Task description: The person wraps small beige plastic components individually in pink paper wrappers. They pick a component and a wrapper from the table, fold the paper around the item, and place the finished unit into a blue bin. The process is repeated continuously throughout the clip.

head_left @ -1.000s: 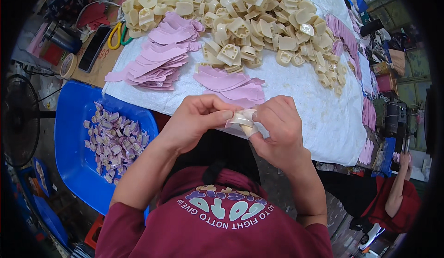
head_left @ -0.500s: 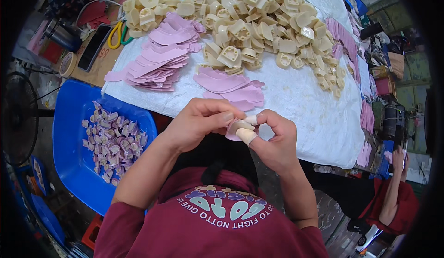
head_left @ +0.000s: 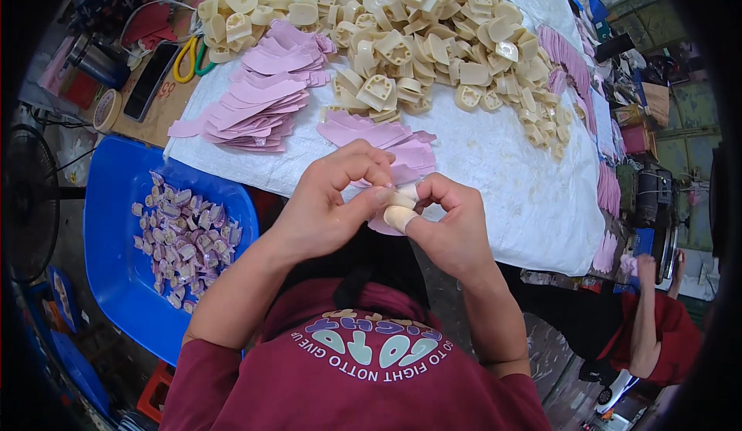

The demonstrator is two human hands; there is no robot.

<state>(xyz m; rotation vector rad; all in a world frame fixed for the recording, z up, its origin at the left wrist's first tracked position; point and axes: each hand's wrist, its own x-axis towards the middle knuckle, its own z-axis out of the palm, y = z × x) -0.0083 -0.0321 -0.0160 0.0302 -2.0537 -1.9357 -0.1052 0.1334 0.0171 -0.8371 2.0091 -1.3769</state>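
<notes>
- Head view: both forearms rise from the lower edge, elbows bent and wide, converging over the near edge of the white cloth (head_left: pixel 510 191).
- Left hand (head_left: pixel 334 199): back of hand up, wrist roughly in line with forearm, fingers curled and pointing right. Thumb and index pinched on the small pink piece (head_left: pixel 379 223).
- Right hand (head_left: pixel 450 221): angled up-left, knuckles bent. Thumb and index wear pale covers (head_left: pixel 398 216), clamped on the same piece from the right; other fingers curled, mostly hidden.
- Pink piece: between the two sets of fingertips, just off the cloth's near edge, partly covered by them. Exact fold can't be told.
- Small pink stack (head_left: pixel 416 157): on the cloth, just beyond the fingertips.
- Larger fanned pink stack (head_left: pixel 259 95): toward the cloth's left edge.
- Cream molded parts (head_left: pixel 433 52): big heap farther back, trailing toward the cloth's right edge.
- Blue tub (head_left: pixel 108 222): below the cloth's near-left corner, beside left forearm; pink-and-cream pieces (head_left: pixel 185 238) heaped inside.
- Co-worker (head_left: pixel 657 330): off the cloth's right edge, arms extended.
</notes>
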